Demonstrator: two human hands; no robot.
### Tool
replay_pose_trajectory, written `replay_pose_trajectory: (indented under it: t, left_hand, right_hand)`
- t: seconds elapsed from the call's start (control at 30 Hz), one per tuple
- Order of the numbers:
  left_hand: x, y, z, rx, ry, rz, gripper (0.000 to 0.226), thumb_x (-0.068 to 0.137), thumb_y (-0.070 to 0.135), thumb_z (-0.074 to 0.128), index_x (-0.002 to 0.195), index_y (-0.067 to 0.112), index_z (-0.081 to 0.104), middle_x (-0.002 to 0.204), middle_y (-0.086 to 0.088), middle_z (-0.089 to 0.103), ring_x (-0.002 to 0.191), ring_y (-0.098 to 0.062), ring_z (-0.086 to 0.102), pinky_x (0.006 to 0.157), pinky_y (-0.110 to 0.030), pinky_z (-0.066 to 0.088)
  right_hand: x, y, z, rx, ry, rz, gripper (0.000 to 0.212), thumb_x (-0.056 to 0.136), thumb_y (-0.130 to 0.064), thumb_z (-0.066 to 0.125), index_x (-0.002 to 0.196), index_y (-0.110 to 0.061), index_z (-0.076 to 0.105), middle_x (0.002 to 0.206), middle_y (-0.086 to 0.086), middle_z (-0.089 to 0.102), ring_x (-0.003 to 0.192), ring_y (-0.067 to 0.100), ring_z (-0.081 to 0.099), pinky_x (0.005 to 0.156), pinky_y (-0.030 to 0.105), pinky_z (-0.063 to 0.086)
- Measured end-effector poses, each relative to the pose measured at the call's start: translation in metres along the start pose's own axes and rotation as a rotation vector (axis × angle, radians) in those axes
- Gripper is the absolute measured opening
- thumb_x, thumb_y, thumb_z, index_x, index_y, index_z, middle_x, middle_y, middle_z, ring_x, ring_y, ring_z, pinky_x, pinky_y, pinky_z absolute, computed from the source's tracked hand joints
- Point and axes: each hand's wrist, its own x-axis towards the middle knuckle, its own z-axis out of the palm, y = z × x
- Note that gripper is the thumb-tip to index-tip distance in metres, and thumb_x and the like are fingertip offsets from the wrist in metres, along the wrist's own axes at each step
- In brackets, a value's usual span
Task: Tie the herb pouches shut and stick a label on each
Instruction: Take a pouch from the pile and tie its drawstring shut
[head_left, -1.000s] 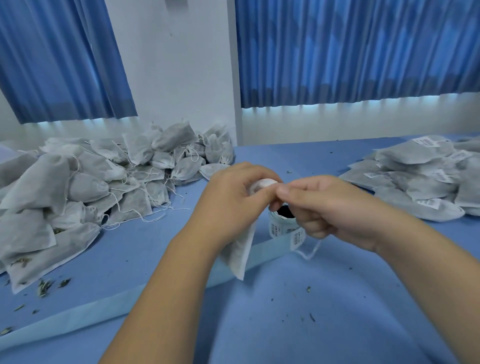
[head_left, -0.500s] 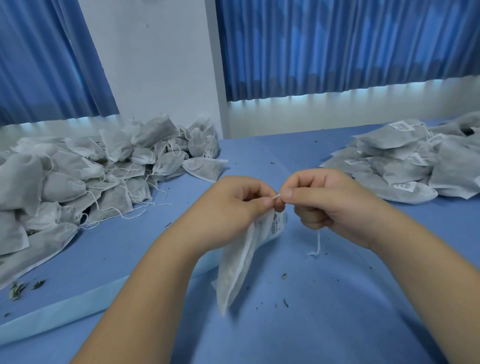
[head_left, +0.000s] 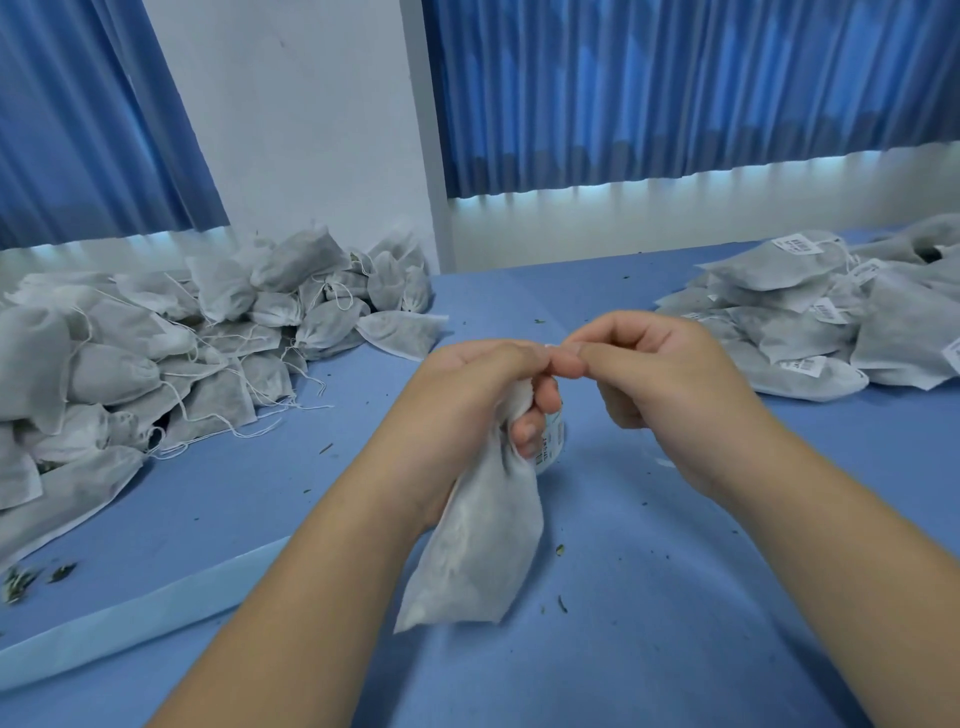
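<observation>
My left hand (head_left: 483, 395) grips the gathered neck of a white herb pouch (head_left: 478, 551), which hangs down over the blue table (head_left: 675, 597). My right hand (head_left: 654, 384) meets the left at the pouch's top, thumb and forefinger pinching what seems to be the thin drawstring; the string itself is hidden between the fingertips. Behind the pouch a roll of labels (head_left: 551, 441) peeks out beside my left fingers. A heap of unlabelled pouches (head_left: 182, 353) with loose strings lies at the left. A pile of labelled pouches (head_left: 831, 322) lies at the right.
A pale blue strip (head_left: 130, 618) runs across the table at the lower left. Bits of dried herb (head_left: 31, 579) are scattered on the cloth. Blue curtains (head_left: 675, 88) and a white wall stand behind the table.
The pouch now hangs lower and fuller in view, with my left fingers curled tighter round its neck. The loose string end that dangled below my right hand no longer shows.
</observation>
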Motion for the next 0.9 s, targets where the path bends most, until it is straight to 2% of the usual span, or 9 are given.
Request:
replay_pose_trajectory:
  t: [0.13, 0.2, 0.27, 0.37, 0.47, 0.57, 0.7, 0.8, 0.9]
  left_hand:
    - [0.003, -0.001, 0.000, -0.089, 0.127, 0.052, 0.025, 0.095, 0.009, 0.052, 0.091, 0.002, 0.076, 0.065, -0.004, 0.057, 0.044, -0.011, 0.040, 0.045, -0.021, 0.037]
    - [0.003, -0.002, -0.002, 0.047, 0.213, 0.085, 0.023, 0.096, 0.011, 0.054, 0.089, 0.007, 0.076, 0.065, -0.006, 0.060, 0.045, -0.011, 0.043, 0.047, -0.020, 0.039]
    - [0.005, -0.004, -0.005, 0.289, 0.271, 0.127, 0.026, 0.097, 0.013, 0.055, 0.081, 0.009, 0.074, 0.067, -0.006, 0.065, 0.046, -0.009, 0.046, 0.051, -0.020, 0.040]
    - [0.004, -0.002, -0.010, 0.510, 0.186, 0.081, 0.032, 0.097, 0.016, 0.055, 0.071, 0.016, 0.073, 0.059, 0.009, 0.062, 0.048, -0.008, 0.045, 0.052, -0.018, 0.039]
    - [0.001, 0.000, -0.012, 0.550, 0.011, -0.020, 0.031, 0.093, 0.026, 0.061, 0.064, 0.022, 0.072, 0.058, 0.008, 0.058, 0.050, -0.011, 0.042, 0.052, -0.019, 0.036]
    - [-0.001, 0.001, -0.011, 0.429, -0.096, -0.079, 0.025, 0.084, 0.034, 0.059, 0.072, 0.020, 0.076, 0.060, 0.004, 0.055, 0.049, -0.012, 0.039, 0.049, -0.018, 0.035]
    - [0.001, 0.005, -0.010, 0.036, -0.176, -0.187, 0.019, 0.081, 0.020, 0.061, 0.065, 0.015, 0.070, 0.055, 0.002, 0.045, 0.041, -0.011, 0.033, 0.042, -0.020, 0.032]
    - [0.005, 0.006, -0.012, -0.230, -0.222, -0.302, 0.022, 0.076, 0.023, 0.054, 0.059, 0.015, 0.064, 0.051, 0.005, 0.041, 0.037, -0.009, 0.032, 0.041, -0.019, 0.027]
    - [0.007, 0.005, -0.015, -0.365, -0.231, -0.360, 0.024, 0.077, 0.020, 0.049, 0.056, 0.014, 0.060, 0.048, 0.005, 0.040, 0.036, -0.009, 0.032, 0.044, -0.021, 0.024]
  right_hand:
    - [-0.005, 0.000, 0.006, -0.201, 0.017, -0.093, 0.011, 0.085, -0.023, 0.071, 0.077, -0.018, 0.076, 0.048, -0.008, 0.034, 0.045, 0.007, 0.028, 0.044, 0.015, 0.023]
    - [-0.009, -0.002, 0.008, -0.390, -0.061, -0.150, 0.016, 0.088, -0.024, 0.069, 0.075, -0.021, 0.076, 0.045, -0.009, 0.031, 0.044, 0.008, 0.028, 0.044, 0.016, 0.022]
    - [-0.012, -0.005, 0.009, -0.505, -0.136, -0.195, 0.018, 0.089, -0.020, 0.066, 0.073, -0.020, 0.075, 0.043, -0.010, 0.035, 0.044, 0.007, 0.032, 0.044, 0.014, 0.026]
    - [-0.014, -0.009, 0.004, -0.446, -0.142, -0.199, 0.017, 0.085, -0.020, 0.066, 0.069, -0.020, 0.073, 0.046, -0.010, 0.036, 0.047, 0.006, 0.031, 0.046, 0.014, 0.026]
    - [-0.012, -0.013, -0.002, -0.376, -0.090, -0.187, 0.016, 0.083, -0.017, 0.065, 0.069, -0.018, 0.072, 0.054, 0.012, 0.048, 0.048, 0.008, 0.033, 0.045, 0.016, 0.029]
    - [-0.008, -0.012, -0.005, -0.353, -0.019, -0.154, 0.017, 0.083, -0.015, 0.064, 0.068, -0.017, 0.072, 0.065, 0.018, 0.055, 0.051, 0.008, 0.036, 0.046, 0.017, 0.029]
    - [-0.006, -0.005, -0.003, -0.329, -0.040, -0.055, 0.018, 0.082, -0.024, 0.063, 0.068, -0.019, 0.072, 0.049, -0.004, 0.046, 0.049, 0.006, 0.036, 0.047, 0.016, 0.030]
    - [-0.004, -0.001, -0.003, -0.456, -0.064, 0.009, 0.018, 0.083, -0.032, 0.063, 0.070, -0.026, 0.072, 0.057, 0.003, 0.058, 0.054, 0.009, 0.046, 0.056, 0.025, 0.039]
    - [-0.003, 0.002, -0.004, -0.615, -0.051, -0.024, 0.016, 0.086, -0.027, 0.062, 0.073, -0.028, 0.071, 0.063, -0.014, 0.064, 0.060, -0.002, 0.054, 0.056, 0.016, 0.040]
